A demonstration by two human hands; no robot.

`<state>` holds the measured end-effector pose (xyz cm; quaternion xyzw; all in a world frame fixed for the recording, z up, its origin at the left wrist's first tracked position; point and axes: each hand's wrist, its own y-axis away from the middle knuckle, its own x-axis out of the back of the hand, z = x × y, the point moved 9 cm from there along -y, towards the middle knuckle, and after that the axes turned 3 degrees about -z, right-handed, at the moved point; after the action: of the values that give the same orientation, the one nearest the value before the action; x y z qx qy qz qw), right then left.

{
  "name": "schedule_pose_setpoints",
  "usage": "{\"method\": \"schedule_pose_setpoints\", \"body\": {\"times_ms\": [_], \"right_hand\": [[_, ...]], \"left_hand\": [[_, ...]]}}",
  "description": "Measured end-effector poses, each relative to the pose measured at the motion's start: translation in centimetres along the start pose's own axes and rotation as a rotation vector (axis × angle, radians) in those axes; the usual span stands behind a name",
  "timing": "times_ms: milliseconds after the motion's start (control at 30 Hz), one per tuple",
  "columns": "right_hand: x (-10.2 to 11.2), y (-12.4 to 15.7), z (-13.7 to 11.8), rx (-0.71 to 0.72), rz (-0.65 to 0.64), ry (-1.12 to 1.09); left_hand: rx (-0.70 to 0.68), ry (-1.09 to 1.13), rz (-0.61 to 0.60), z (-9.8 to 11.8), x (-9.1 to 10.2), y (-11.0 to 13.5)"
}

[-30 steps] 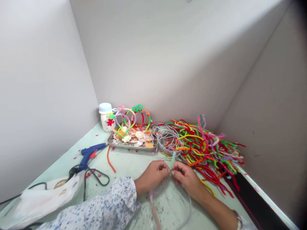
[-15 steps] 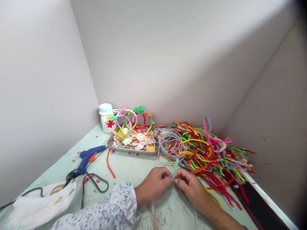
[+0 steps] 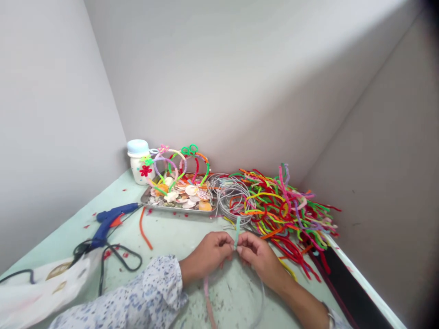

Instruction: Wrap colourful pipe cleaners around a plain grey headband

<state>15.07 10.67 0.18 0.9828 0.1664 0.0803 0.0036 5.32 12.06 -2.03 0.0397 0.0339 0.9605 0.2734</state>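
My left hand (image 3: 210, 253) and my right hand (image 3: 259, 257) meet over the front of the table, fingertips pinched close together. Between them a short mint-green pipe cleaner (image 3: 238, 227) stands upright, its lower end held in both pinches. Below my left hand hangs a pale pink, fuzzy-covered strand (image 3: 208, 299). A thin grey wire (image 3: 262, 297) curves down below my right hand. These look like two sides of one loop, but my fingers hide where they join the green piece.
Behind stand a metal tray (image 3: 178, 210) of shells, decorated hoops (image 3: 176, 168) and a white jar (image 3: 140, 167). Coiled wire (image 3: 235, 201) and a pipe-cleaner heap (image 3: 291, 210) lie right. At left are a blue glue gun (image 3: 104, 224), its black cord and a white bag (image 3: 51, 292).
The whole view has shifted, so everything sits further left and slightly higher. Both hands keep the same pinch on the green pipe cleaner; more of the grey wire shows.
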Motion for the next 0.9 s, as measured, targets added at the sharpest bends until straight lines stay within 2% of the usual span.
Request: {"method": "schedule_pose_setpoints", "body": {"times_ms": [533,900], "right_hand": [[0.1,-0.1,0.9,0.014,-0.013,-0.076],[0.0,-0.2,1.1,0.038,-0.004,-0.069]], "left_hand": [[-0.035,-0.005,0.006,0.7,0.1,0.2],[-0.055,-0.075,0.022,0.3,0.1,0.2]]}}
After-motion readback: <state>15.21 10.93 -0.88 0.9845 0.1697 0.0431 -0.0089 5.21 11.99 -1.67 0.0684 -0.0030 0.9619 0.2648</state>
